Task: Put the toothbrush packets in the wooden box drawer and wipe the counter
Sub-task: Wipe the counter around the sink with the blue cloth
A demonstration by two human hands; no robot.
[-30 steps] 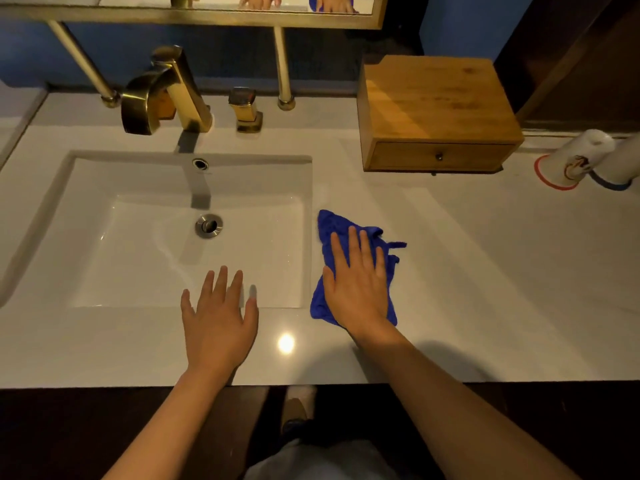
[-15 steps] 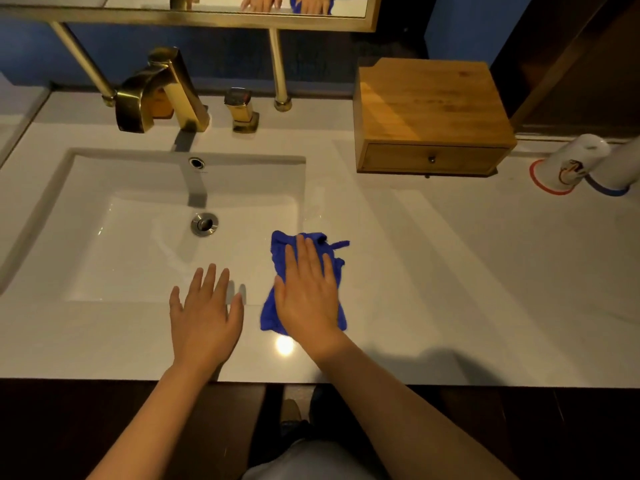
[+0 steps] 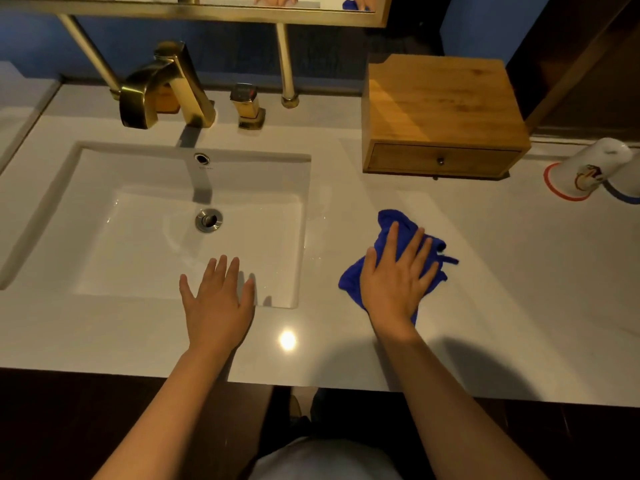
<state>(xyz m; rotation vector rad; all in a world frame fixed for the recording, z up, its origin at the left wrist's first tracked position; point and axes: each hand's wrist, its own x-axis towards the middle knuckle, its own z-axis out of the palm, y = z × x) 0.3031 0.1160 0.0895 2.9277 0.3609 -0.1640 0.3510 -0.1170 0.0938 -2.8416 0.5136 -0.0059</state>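
Right hand (image 3: pixel 394 278): fingers spread flat, pressing the cloth (image 3: pixel 391 244) on the counter (image 3: pixel 502 306), right of the sink (image 3: pixel 194 223).
Left hand (image 3: pixel 218 303): fingers spread, at the sink's front rim.
Wooden box (image 3: pixel 440 105): counter's back edge, drawer (image 3: pixel 441 161) closed.
Cups (image 3: pixel 585 171): right edge.

**A bathroom vanity**

This is a bathroom. A white rectangular sink (image 3: pixel 166 216) is sunk into a pale desk (image 3: pixel 519 306) just beyond the left hand (image 3: pixel 218 306). A brass faucet (image 3: pixel 162 84) stands behind the basin, under a brass-framed mirror (image 3: pixel 207 10). Beyond the right hand (image 3: pixel 394 282) sits a wooden box (image 3: pixel 440 109), with upturned cups (image 3: pixel 585 171) farther right.
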